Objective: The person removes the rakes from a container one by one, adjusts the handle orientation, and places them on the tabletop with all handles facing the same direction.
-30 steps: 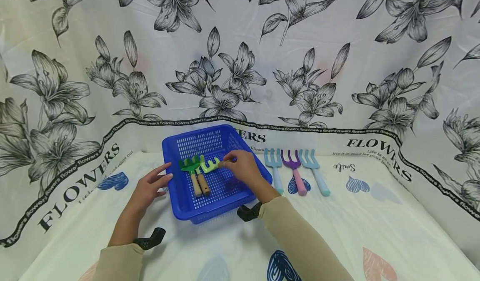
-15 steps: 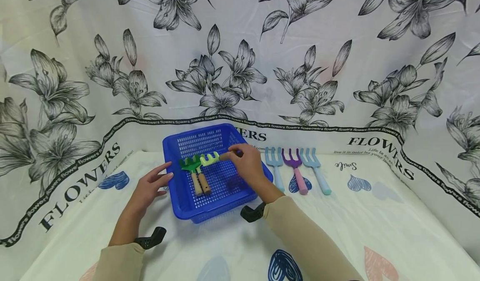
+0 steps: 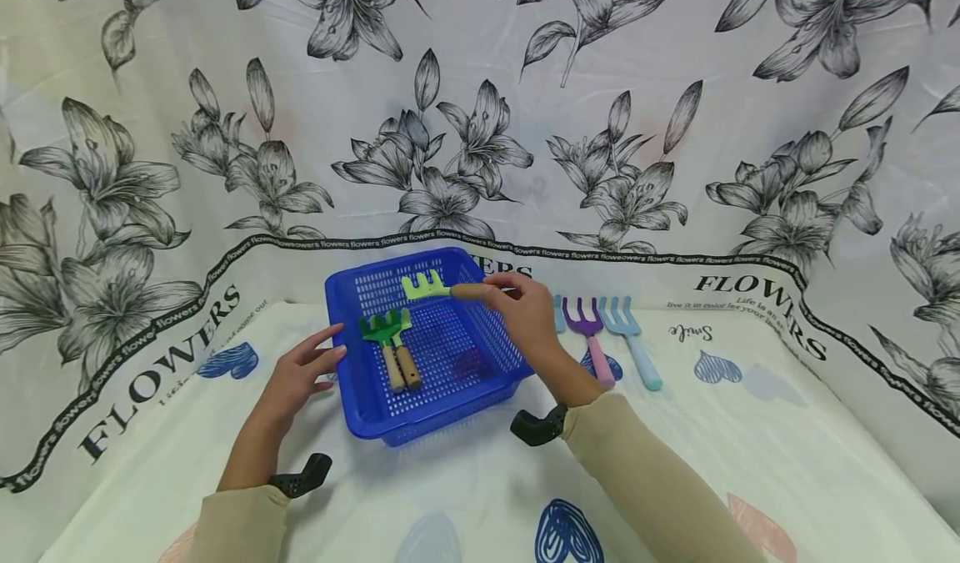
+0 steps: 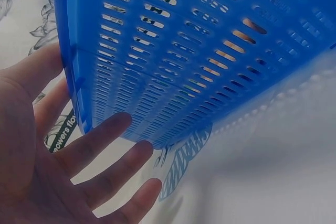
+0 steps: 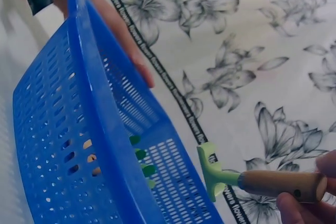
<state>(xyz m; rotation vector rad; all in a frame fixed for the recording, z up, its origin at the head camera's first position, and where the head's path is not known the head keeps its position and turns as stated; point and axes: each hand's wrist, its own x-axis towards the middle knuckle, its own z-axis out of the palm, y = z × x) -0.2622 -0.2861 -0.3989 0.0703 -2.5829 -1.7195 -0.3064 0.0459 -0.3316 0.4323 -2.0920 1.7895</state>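
My right hand point(image 3: 528, 317) pinches the wooden handle of a light green hand rake point(image 3: 423, 286), held sideways above the far right part of a blue plastic basket point(image 3: 442, 410). In the right wrist view the rake point(image 5: 215, 174) appears past the basket rim, fingertips at the handle's end. Fingers spread, my left hand point(image 3: 300, 375) touches the basket's left rim; from the left wrist the fingers point(image 4: 115, 182) reach beside the perforated wall. Inside the basket lie a dark green hand rake point(image 3: 382, 329) and a light green one point(image 3: 407, 367), handles toward me.
To the basket's right, on the white cloth point(image 3: 675, 471), lie a purple rake with a pink handle point(image 3: 585, 325) and a light blue rake point(image 3: 637, 350). Another blue rake point(image 3: 558, 313) is mostly hidden behind my right hand. A flowered curtain point(image 3: 480, 188) hangs at the back.
My right hand has lifted the light green hand rake from inside the basket, moving up and to the right; its head has turned level. The left hand stays at the rim.
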